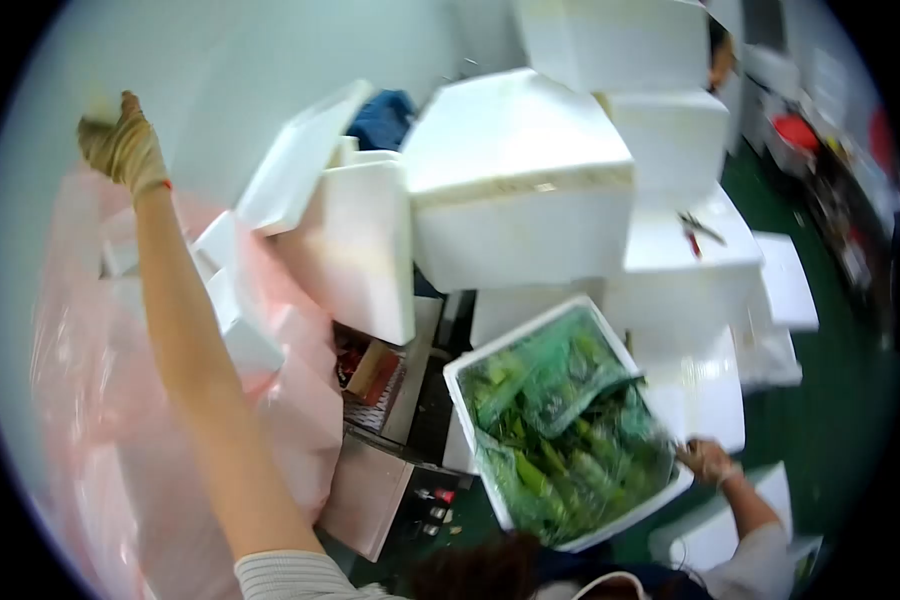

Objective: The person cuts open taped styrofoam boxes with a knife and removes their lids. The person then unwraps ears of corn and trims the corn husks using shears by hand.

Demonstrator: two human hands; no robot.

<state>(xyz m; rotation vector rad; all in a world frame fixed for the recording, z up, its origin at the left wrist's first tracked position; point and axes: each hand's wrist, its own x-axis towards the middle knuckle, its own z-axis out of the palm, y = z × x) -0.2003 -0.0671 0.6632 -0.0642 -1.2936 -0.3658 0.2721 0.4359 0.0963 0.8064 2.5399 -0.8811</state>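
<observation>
White boxes [520, 160] crowd a green floor [840, 400], right hand [705, 461] gripping a box of leaves [630, 515], left hand's [128, 148] grip unclear.

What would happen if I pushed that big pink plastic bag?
The pink bag would probably crumple, because it's wrinkly. It may be light for its size, since the white pieces in it look like foam. Its shine suggests it could feel slippery.

No text, label, brand, number or sign legible in this view. Surfaces checked: large white lidded foam box [520, 235], yellowish tape strip [485, 189] along its lid edge, green translucent plastic bag [575, 385], small brown cardboard box [372, 370]. Any print there is too blurred or small to read.
</observation>
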